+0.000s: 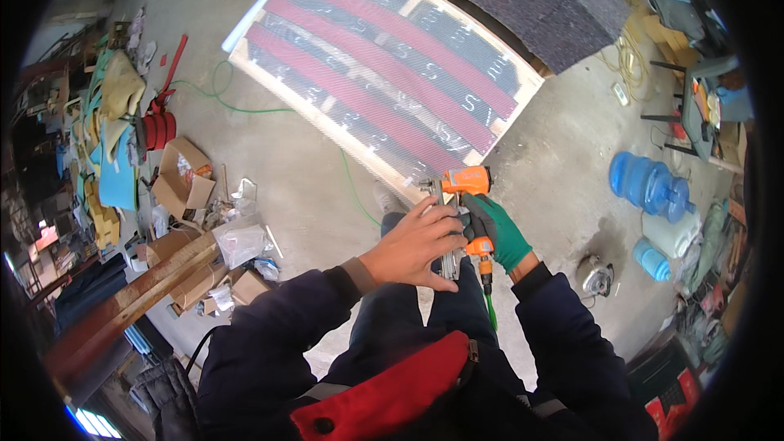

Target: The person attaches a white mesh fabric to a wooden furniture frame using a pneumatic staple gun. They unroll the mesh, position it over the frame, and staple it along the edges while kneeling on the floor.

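Observation:
An orange pneumatic staple gun [466,180] is held in front of my body, with its metal magazine [448,265] toward me. My right hand [501,233], in a green and dark glove, is closed round its handle. My bare left hand [419,243] lies over the magazine with its fingers curled against it. A green air hose [492,310] hangs from the connector at the handle's end. Just beyond the gun is a pale wooden frame [523,96] with zigzag springs, lengthwise red strips [359,49] and a fine mesh over them.
Dark grey felt-like material [539,0] covers another piece behind the frame. At left are cardboard boxes [181,175], scraps and a wooden beam [139,302]. Blue water bottles [645,184], a metal pot-like object [595,276] and a chair [694,114] stand at right. Green hose [237,106] crosses the floor.

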### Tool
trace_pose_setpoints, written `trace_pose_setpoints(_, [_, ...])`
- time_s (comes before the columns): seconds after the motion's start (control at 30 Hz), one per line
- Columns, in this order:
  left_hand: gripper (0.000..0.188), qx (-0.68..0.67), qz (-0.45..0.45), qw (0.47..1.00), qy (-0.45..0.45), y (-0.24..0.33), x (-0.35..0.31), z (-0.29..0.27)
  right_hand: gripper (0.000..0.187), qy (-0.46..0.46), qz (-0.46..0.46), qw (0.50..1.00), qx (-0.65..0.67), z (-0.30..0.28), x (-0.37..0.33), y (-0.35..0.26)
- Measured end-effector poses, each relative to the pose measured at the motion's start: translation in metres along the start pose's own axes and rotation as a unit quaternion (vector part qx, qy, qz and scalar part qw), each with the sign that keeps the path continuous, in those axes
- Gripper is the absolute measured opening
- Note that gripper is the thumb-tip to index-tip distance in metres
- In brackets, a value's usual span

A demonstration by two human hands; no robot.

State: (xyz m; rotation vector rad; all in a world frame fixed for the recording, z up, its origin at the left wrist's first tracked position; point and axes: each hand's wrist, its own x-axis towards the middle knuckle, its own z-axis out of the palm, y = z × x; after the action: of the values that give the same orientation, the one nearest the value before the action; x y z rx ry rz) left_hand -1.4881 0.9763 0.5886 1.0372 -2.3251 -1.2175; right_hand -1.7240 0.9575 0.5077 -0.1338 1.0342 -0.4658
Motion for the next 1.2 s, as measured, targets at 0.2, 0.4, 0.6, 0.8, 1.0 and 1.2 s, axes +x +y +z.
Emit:
trace_pose_setpoints(0.2, [0.069, 0.015, 0.009, 0.999, 0.035, 0.002, -0.001, 0.001, 0.021, 0.000, 0.000, 1.000, -0.013, 0.009, -0.007, -0.010])
trace_pose_setpoints(0.4, [0.067, -0.010, 0.006, 0.999, 0.051, 0.003, 0.000, 0.000, 0.022, -0.044, -0.010, 0.997, -0.060, 0.003, -0.006, -0.012])
trace_pose_setpoints(0.6, [0.063, -0.013, -0.013, 1.000, 0.002, -0.008, -0.015, -0.012, 0.021, -0.022, -0.019, 0.997, -0.069, 0.029, -0.001, 0.003])
trace_pose_setpoints(0.8, [0.062, -0.050, -0.096, 0.992, 0.066, -0.110, -0.091, 0.000, 0.021, 0.127, -0.070, 0.977, -0.155, 0.012, 0.021, 0.019])
trace_pose_setpoints(1.0, [0.020, -0.221, -0.443, 0.853, 0.164, -0.415, -0.223, 0.020, 0.023, 0.426, -0.103, 0.882, -0.174, -0.059, 0.026, 0.121])
trace_pose_setpoints(1.2, [0.052, -0.345, -0.596, 0.698, 0.196, -0.629, -0.239, 0.010, 0.025, 0.607, 0.057, 0.793, -0.025, -0.026, -0.040, 0.332])
